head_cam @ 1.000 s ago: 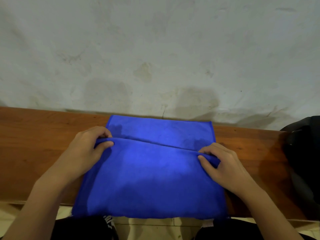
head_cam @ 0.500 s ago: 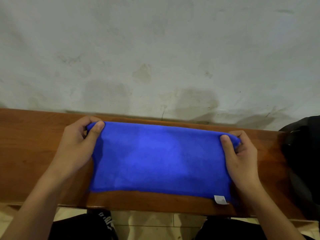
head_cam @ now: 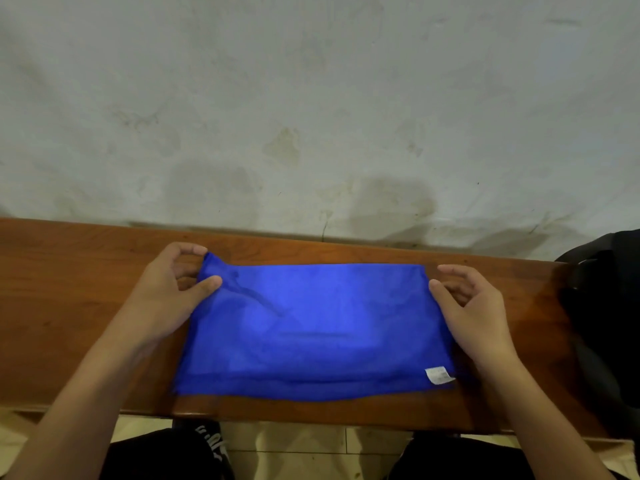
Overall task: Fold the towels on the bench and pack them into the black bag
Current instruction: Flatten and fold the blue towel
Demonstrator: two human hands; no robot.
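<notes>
A stained, whitish plaster wall [head_cam: 311,98] fills the upper part of the view, and against its foot runs a long brown wooden table [head_cam: 86,306] that spans the picture from the left edge to the right. On the middle of the table lies a bright blue towel [head_cam: 311,327], folded over on itself into a wide rectangle; its far edge sits a little short of the table's back edge and its near edge lies just inside the table's front edge, with a second layer showing along that near side. The towel is mostly flat, with a diagonal crease running from its far left corner toward the centre. At the right end of the table, cut by the picture's right edge, sits the black bag [head_cam: 609,306], well apart from the towel. The person's left hand [head_cam: 173,289] is at the towel's far left corner, which is slightly lifted; the thumb lies on top of the cloth and the fingers curl round the corner, pinching it. The right hand [head_cam: 474,306] rests at the towel's right edge near the far right corner, fingers relaxed and gently bent, the thumb touching the cloth, with nothing gripped. A small white label [head_cam: 439,375] sticks out at the towel's near right corner. Below the table's front edge show pale floor tiles [head_cam: 298,445] and the person's dark-clothed knees.
</notes>
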